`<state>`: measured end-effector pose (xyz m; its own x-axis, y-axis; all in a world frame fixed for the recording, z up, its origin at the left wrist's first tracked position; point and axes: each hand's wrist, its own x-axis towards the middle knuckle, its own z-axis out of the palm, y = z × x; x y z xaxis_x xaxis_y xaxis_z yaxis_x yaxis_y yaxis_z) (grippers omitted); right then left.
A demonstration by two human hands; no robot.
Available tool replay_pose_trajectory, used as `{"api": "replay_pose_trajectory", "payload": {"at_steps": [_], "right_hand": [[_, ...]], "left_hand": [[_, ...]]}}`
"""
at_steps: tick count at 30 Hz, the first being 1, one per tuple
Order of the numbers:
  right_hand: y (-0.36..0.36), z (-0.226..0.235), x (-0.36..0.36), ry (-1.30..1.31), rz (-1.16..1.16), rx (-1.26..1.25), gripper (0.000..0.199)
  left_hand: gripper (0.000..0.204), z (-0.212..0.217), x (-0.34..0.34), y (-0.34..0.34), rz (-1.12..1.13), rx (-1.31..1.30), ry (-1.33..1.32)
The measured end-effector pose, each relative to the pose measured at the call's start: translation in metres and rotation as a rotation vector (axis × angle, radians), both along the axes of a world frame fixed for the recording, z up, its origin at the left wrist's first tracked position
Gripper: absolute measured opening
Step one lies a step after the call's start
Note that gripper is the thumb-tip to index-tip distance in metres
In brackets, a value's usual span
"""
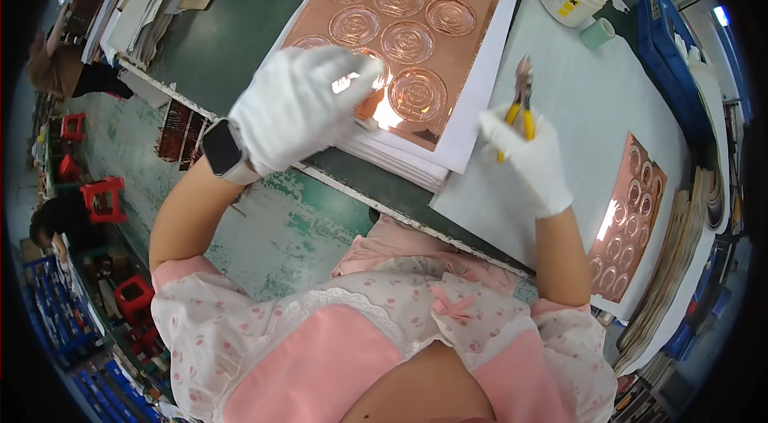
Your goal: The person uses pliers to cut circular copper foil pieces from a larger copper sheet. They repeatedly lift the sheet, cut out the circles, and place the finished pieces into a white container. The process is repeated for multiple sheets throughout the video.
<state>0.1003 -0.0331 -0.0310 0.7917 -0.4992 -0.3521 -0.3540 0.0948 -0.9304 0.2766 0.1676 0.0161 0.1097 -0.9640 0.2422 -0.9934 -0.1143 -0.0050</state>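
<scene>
Our gloved left hand [298, 103] presses flat, fingers spread, on the copper sheet [400, 31] at the table's [216, 47] near edge; our right hand [528, 159] clenches upright pliers [522, 103].

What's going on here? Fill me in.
A person in white gloves works at a green table. The left hand presses on the near corner of a copper sheet embossed with round medallions, lying on a paper stack. The right hand holds yellow-handled pliers above white paper. A second copper sheet lies to the right.
</scene>
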Motion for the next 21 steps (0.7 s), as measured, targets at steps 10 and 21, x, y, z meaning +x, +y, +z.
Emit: {"api": "replay_pose_trajectory", "payload": {"at_steps": [10, 21], "right_hand": [[0.029, -0.027, -0.017, 0.083, 0.051, -0.213, 0.023], [0.023, -0.019, -0.015, 0.163, 0.239, -0.208, 0.021]], "left_hand": [[0.035, 0.004, -0.001, -0.015, -0.195, 0.029, -0.301], [0.042, 0.006, -0.006, -0.013, -0.115, 0.281, -0.148]]}}
